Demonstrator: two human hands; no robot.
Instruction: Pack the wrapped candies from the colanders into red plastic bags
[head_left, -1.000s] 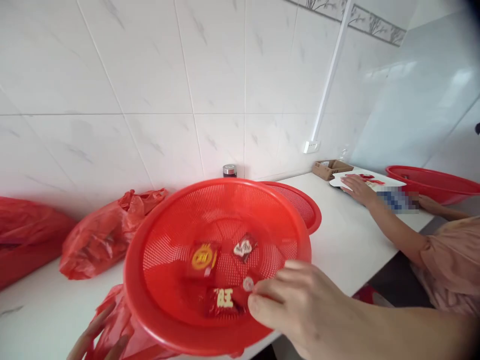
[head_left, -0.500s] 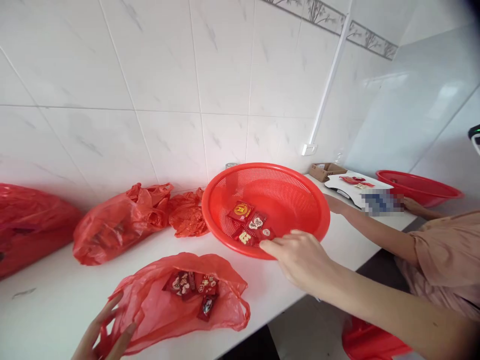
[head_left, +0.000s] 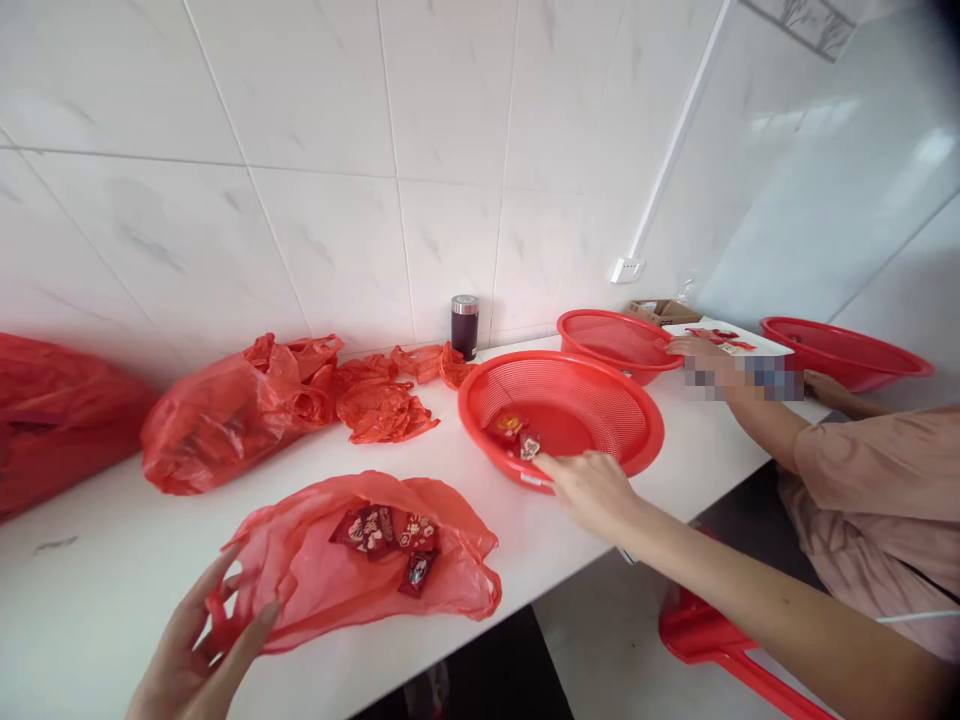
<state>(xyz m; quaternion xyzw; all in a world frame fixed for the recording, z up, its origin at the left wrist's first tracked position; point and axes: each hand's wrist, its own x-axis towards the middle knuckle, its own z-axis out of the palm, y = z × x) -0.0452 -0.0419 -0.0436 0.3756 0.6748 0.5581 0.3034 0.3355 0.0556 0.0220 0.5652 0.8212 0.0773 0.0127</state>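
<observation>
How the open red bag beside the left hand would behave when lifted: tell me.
The open red bag would probably flop, since its thin film is creased. It looks fairly light, with only a few small packets visible inside. Those might slide out if it tilts, as its mouth gapes.

Low-L carrier bag (head_left: 315, 590): thin, crinkly, semi-glossy plastic. Ctr-R colander (head_left: 604, 405): smooth plastic, perf. walls. Ctr tumbler (head_left: 465, 332): shiny metal-look lid (head_left: 465, 304), matt body. Wall tiles (head_left: 322, 255): smooth, glossy.
</observation>
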